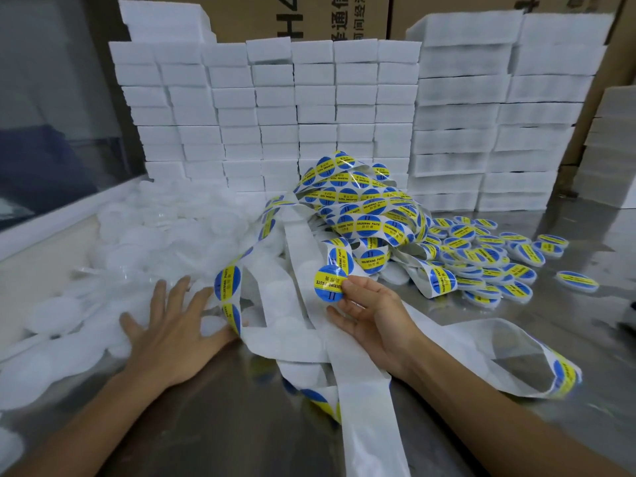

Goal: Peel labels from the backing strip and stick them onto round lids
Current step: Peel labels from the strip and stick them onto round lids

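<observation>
Steel tabletop [537,315]: right fingers [354,284] pinch label [328,283]; left fingers [161,297] spread flat.

It was a packing workshop: white boxes [309,108] stood stacked against printed cartons [309,15], and a steel table [568,325] held heaps of labelled lids [481,259] and label strip [364,201].
</observation>
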A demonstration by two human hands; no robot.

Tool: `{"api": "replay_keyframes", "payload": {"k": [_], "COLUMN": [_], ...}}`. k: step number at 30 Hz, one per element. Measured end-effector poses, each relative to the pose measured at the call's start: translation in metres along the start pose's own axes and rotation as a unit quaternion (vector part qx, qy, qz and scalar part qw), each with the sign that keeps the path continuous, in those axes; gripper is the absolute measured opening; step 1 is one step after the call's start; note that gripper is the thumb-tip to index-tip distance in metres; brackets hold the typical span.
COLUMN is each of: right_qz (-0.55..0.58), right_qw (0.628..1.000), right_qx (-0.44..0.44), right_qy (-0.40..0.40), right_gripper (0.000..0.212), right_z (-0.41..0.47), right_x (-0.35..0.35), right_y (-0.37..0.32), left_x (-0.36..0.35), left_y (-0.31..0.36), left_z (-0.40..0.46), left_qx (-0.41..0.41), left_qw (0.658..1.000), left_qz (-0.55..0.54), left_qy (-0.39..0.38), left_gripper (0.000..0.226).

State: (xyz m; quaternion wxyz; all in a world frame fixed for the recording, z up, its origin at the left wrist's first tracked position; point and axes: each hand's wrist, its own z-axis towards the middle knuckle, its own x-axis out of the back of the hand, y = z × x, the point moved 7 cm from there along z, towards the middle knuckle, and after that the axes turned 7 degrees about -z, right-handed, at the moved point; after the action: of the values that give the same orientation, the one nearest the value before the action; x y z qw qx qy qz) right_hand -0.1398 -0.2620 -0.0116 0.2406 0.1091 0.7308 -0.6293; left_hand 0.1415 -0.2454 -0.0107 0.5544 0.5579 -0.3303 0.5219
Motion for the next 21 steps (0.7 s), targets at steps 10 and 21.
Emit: {"api": "replay_keyframes", "payload": {"k": [10, 21], "right_qz": [0.002, 0.012], "right_qw": [1.0, 0.999], "right_qx": [-0.008, -0.001], "right_qy": [-0.018, -0.031], "right_gripper": [0.006, 0.008], "right_z": [0.002, 0.001], "right_x": [0.0, -0.001], "right_y": [-0.001, -0.001], "left_x": [0.015, 0.08], "left_y": [0.026, 0.024], "left_z": [0.02, -0.009], "left_qx": [-0.029, -0.019], "left_qw": [0.987, 0.821], "left_qz": [0.025, -0.372], "left_qy": [0.157, 0.432], "left_gripper": [0.022, 0.013]}}
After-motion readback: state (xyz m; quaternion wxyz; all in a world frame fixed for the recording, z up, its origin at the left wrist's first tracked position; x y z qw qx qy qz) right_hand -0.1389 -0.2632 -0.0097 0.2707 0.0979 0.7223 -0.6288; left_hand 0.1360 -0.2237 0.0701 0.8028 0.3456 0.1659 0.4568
